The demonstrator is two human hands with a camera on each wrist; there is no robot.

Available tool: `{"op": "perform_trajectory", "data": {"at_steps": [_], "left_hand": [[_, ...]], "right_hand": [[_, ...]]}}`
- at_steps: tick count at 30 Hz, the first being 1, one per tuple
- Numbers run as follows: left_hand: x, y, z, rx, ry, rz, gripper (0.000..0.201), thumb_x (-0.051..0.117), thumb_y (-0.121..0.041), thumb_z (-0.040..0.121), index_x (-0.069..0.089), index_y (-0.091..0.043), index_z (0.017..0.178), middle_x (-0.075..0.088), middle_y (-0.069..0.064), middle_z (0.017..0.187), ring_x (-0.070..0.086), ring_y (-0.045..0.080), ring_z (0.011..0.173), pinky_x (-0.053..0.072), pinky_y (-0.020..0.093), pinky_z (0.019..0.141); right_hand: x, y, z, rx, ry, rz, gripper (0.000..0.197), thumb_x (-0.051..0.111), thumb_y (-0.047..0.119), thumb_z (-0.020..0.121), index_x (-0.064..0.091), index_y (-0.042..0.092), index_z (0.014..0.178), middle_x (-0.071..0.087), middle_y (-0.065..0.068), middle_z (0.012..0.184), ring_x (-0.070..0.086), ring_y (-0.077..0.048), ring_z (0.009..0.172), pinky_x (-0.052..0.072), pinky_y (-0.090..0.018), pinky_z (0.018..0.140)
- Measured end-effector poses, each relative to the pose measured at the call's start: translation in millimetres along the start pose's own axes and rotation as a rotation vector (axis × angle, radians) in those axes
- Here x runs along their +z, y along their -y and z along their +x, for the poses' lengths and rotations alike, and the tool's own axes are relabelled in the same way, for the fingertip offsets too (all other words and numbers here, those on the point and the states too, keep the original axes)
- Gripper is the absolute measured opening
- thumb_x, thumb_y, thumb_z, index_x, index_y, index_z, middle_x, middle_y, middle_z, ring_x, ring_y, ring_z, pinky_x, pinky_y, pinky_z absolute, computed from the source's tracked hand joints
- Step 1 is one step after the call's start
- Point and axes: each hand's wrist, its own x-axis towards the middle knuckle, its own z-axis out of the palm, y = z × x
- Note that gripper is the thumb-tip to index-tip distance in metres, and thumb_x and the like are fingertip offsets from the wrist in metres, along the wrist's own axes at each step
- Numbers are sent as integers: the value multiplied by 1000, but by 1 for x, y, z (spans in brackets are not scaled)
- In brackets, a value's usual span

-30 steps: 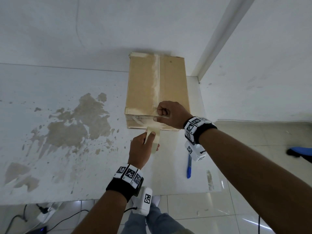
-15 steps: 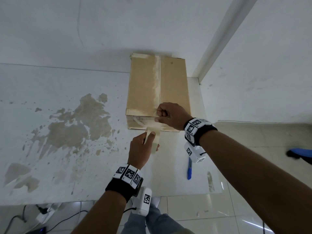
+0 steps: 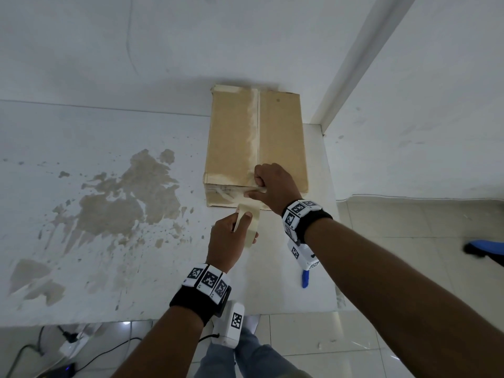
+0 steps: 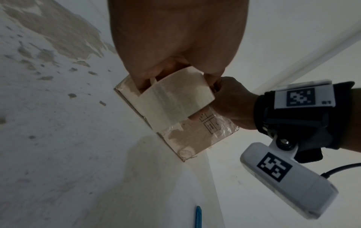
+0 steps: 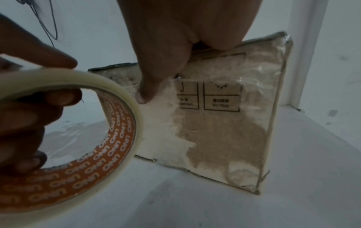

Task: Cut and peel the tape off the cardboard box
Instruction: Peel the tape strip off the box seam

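Gripping tape roll (image 3: 246, 222) (left hand (image 3: 226, 236)) beside box (image 3: 234, 137)

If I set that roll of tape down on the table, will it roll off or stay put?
The tape roll, held in the left hand, is a ring: on edge it would probably roll, laid flat likely stay. Its hollow core suggests it is light, so a nudge would slide it.

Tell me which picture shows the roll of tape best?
The right wrist view: the roll of tape sits close up, showing its orange printed core, held by the left hand. The left wrist view shows only its pale outer band edge-on. The head view shows it small, partly hidden behind the left hand.
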Motion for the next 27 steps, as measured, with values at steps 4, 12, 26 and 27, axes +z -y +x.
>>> {"op": "perform_trajectory", "data": {"at_steps": [4, 12, 26, 27], "left_hand": [[-1, -1, -2, -4, -9, -10, 37, 53, -30, 100, 70, -5, 79, 76, 3, 65, 73, 10, 58, 57, 28, 70], [-1, -4, -8, -6, -4, -13, 38, 52, -30, 100, 70, -3, 80, 76, 3, 64, 69, 5, 55, 52, 24, 65], [-5, -1, -8, -18, -23, -33, 36, 53, -29, 100, 70, -6, 79, 76, 5, 65, 72, 14, 59, 56, 29, 67], [-5, -1, -9, -20, -20, -37, 36, 53, -29, 100, 70, -6, 79, 76, 5, 66, 73, 15, 59, 57, 30, 68]], "right_hand": [[-4, -1, 0, -52, 50, -31, 45, 81, 26, 76, 37, 19, 78, 43, 5, 75, 36, -18, 72, 27, -30, 63], [-21, -11, 2, -139, 180, 30, 34, 76, 6, 71, 45, 17, 81, 47, 2, 79, 38, -19, 71, 30, -29, 64], [-7, -5, 1, -79, 56, 65, 37, 77, 29, 82, 41, 19, 77, 39, 11, 70, 37, -18, 70, 23, -28, 63], [-8, -6, 1, -84, 67, 73, 36, 76, 27, 83, 42, 19, 77, 39, 13, 69, 37, -18, 70, 23, -27, 61]]}}
